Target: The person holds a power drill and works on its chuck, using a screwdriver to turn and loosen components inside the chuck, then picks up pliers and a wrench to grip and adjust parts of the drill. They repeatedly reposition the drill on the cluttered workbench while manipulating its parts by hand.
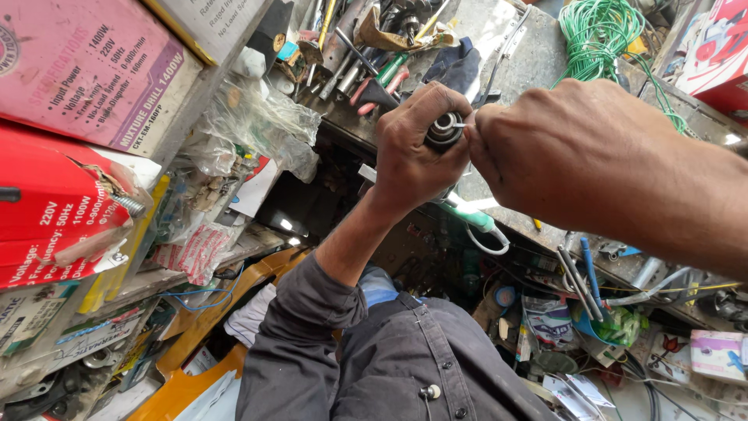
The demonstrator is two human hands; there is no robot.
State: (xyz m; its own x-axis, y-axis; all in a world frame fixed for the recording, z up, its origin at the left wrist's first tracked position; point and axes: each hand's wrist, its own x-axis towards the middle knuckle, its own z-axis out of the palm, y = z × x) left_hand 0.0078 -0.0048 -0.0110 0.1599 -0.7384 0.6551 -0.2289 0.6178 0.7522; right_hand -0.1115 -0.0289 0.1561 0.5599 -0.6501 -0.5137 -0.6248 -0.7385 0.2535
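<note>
The left hand [413, 152], at the centre of the frame, is wrapped tight around a dark round motor part [444, 131] with a shiny bearing-like ring at its end; the right hand [576, 168], large in the upper right, pinches its fingertips narrow against a small metal piece [460, 125] at that ring. The part is held in the air above the workbench [530, 54], not resting on it; whether the small piece is seated or loose is hard to tell, since the fingers cover most of it. Judging by this, the work on the ring looks mid-way, with the part still out of any housing. The bench along the top is grey and crowded; hand tools [351, 54] lie at upper centre, a coil of green wire [600, 31] at upper right. Red and pink cartons [70, 117] fill the shelves at left; packets and scraps litter the lower right.
</note>
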